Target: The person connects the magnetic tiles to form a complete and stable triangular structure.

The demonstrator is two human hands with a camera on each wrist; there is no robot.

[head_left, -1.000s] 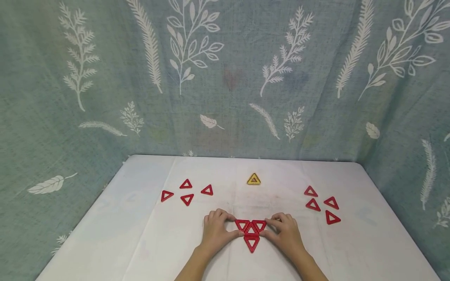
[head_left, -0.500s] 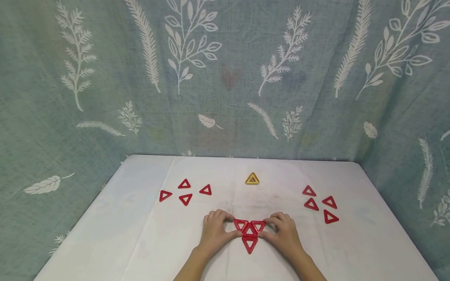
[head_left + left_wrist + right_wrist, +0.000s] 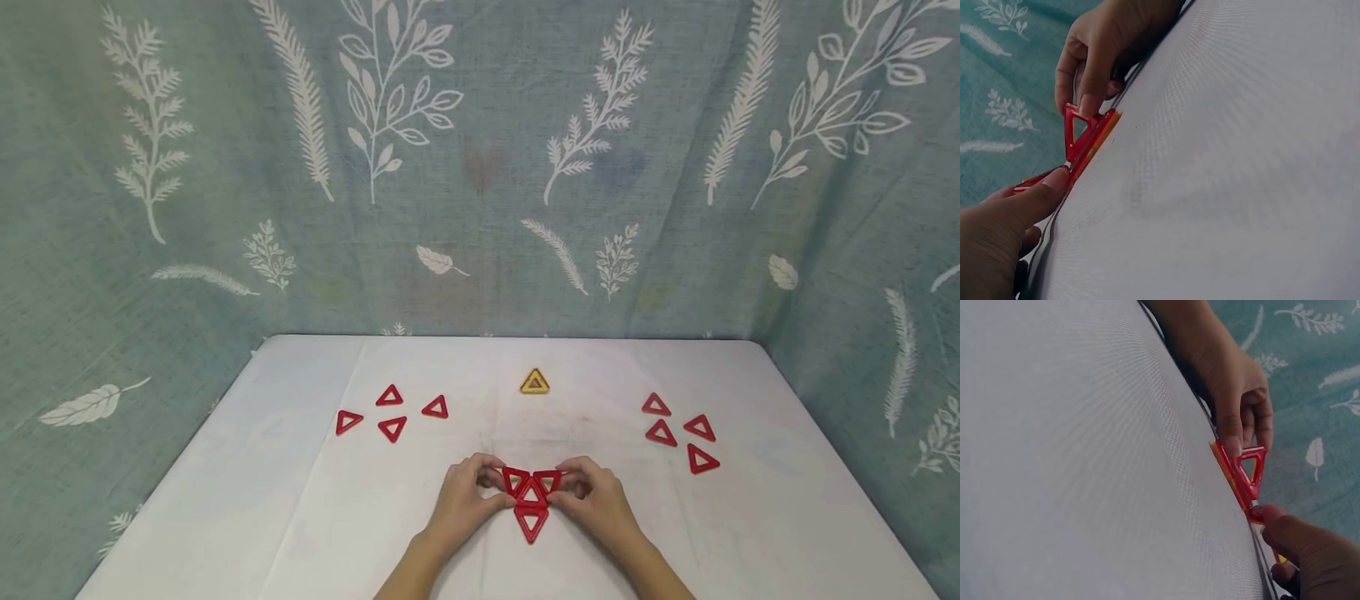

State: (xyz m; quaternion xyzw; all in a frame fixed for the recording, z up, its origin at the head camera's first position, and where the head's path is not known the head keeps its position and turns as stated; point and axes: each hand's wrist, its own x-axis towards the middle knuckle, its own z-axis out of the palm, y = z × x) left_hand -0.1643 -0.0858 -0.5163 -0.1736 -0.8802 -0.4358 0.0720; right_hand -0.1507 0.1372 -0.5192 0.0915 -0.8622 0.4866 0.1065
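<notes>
tilted up the upper-left red triangle (image 3: 516,472) and the upper-right red triangle (image 3: 547,473) from lying flat a second ago, pinching the first in the left grip (image 3: 467,500) and the second in the right grip (image 3: 597,504). bordering both sides of a central red triangle (image 3: 531,502), joined along its near side to a fourth red triangle (image 3: 531,537) tapering toward the near side. placed at the near middle of a white table (image 3: 787,525), set farther out with a yellow triangle (image 3: 535,390), four loose red triangles (image 3: 392,422) left and four more red triangles (image 3: 669,432) right, before leaf-print cloth (image 3: 480,275).
</notes>
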